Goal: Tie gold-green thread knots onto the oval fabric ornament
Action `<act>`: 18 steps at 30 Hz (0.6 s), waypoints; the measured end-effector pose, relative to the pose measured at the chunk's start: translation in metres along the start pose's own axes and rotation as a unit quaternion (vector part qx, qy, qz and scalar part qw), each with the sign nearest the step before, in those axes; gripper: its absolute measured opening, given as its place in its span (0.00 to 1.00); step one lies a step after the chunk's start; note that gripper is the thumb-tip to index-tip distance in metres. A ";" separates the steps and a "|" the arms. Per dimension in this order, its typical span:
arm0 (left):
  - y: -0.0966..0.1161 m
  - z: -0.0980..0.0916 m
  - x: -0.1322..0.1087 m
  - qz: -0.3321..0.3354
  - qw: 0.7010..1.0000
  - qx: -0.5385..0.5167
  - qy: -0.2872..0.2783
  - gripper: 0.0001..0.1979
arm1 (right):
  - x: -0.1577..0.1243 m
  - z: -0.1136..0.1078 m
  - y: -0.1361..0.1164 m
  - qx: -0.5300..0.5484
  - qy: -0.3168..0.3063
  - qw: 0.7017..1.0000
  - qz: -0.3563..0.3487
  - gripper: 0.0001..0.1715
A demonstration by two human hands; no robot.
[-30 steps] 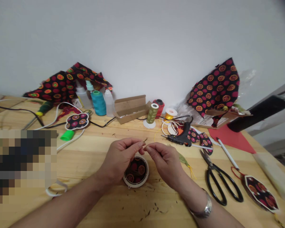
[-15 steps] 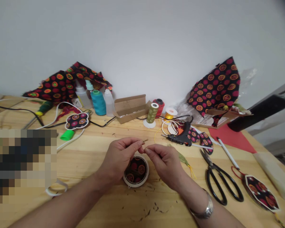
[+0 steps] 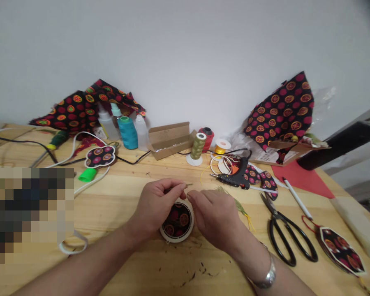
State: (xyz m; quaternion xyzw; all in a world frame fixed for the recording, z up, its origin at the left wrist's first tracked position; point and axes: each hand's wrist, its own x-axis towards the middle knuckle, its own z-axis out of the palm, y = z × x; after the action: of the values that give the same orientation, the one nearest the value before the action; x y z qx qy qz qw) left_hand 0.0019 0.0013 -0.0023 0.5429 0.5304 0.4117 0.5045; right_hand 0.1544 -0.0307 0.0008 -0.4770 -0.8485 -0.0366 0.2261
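Pinched between the thumb and forefinger of my left hand (image 3: 162, 205) is a small thin brownish piece (image 3: 189, 184), too small to name; its tip sticks out to the right. Close beside it, the fingers of my right hand (image 3: 214, 213) are pressed together, and whatever they hold is hidden. Both hands are above a round white-rimmed disc (image 3: 177, 222) covered in dark patterned fabric, which lies on the wooden table. A green tassel (image 3: 239, 205) with yellow cord lies just behind my right hand.
Black-handled scissors (image 3: 291, 234) and an octagonal fabric piece (image 3: 342, 250) lie at the right. Behind are a glue gun (image 3: 237, 176), thread spools (image 3: 199, 146), a cardboard box (image 3: 172, 139) and a teal spool (image 3: 128, 133). A flower-shaped piece (image 3: 100, 156) and a green cap (image 3: 87, 175) lie left.
My right hand has turned, with its back now more toward me and its fingers curled in closer. My left hand stays nearly in place, still pinching the thin piece.
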 end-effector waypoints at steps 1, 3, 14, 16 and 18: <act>0.000 0.000 0.000 0.005 1.000 0.017 -0.004 0.09 | -0.001 0.000 0.001 -0.036 0.011 0.999 -0.022 0.11; -0.001 0.000 -0.001 0.018 0.999 0.039 -0.024 0.09 | -0.002 -0.001 0.005 -0.076 0.026 0.995 -0.051 0.11; 0.001 0.001 -0.006 0.002 0.986 0.005 -0.166 0.09 | 0.010 -0.004 0.019 0.328 0.089 0.935 0.096 0.08; 0.000 -0.001 -0.005 -0.020 0.984 -0.027 -0.175 0.10 | 0.012 -0.002 0.021 0.394 0.090 0.903 0.145 0.05; -0.001 -0.002 -0.005 -0.034 0.983 -0.055 -0.169 0.11 | 0.014 0.000 0.022 0.440 0.075 0.875 0.186 0.04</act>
State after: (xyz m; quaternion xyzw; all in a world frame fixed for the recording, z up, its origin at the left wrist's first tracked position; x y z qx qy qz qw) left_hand -0.0004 -0.0036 -0.0025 0.5575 0.4323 0.3248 0.6299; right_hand 0.1661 -0.0081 0.0034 -0.4731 -0.6528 0.3478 0.4787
